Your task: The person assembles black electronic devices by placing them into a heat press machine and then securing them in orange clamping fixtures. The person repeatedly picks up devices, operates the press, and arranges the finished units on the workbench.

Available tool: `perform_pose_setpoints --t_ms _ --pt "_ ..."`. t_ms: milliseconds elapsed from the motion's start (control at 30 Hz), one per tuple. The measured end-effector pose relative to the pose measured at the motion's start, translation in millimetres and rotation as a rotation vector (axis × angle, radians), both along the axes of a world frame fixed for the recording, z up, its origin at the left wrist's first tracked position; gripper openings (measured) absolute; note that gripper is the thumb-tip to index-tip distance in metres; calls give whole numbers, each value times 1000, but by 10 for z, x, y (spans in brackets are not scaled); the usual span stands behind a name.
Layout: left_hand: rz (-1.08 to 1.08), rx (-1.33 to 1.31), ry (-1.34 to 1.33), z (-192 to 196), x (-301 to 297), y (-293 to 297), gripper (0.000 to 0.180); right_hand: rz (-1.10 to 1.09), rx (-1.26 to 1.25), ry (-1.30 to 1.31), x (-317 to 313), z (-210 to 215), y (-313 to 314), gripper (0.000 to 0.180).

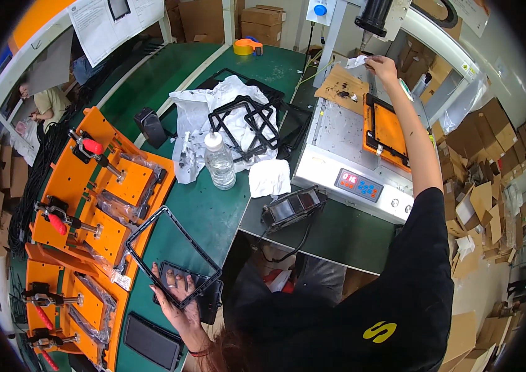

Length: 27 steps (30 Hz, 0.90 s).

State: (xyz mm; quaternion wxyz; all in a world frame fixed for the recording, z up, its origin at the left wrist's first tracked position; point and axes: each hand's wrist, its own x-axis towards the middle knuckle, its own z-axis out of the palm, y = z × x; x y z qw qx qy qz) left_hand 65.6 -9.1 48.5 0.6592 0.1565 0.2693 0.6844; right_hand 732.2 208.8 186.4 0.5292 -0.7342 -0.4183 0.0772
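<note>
Black rectangular frame (173, 255) lies tilted at the near edge of the green table (207, 211), gripped at its lower corner by the left hand (176, 294), fingers closed on the rim. Right hand (382, 67) reaches far across the machine (343, 146), pinching a white scrap (356, 61) above one orange fixture plate (388, 130). One clear bottle (219, 159) stands beside crumpled white paper (198, 115) bearing two more black frames (244, 124). Four red-handled clamps (58, 222) sit on the orange jig (86, 204) at left

Black short-sleeved shirt with yellow mark, bare forearms, red band on left wrist
</note>
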Motion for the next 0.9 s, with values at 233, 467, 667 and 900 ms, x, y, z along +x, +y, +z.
perform_pose_setpoints --t_ms 233,467,667,900 --pt "0 7 15 -63 -67 -13 50 45 52 52 -101 -14 64 20" --pt "4 22 7 -67 -94 -20 50 106 46 40 -128 -99 114 21" --pt "-17 84 -22 -92 -109 -20 50 279 97 441 -270 -137 163 22" --pt "11 46 -58 -204 -216 -42 49 449 -295 -10 -1571 56 587 25"
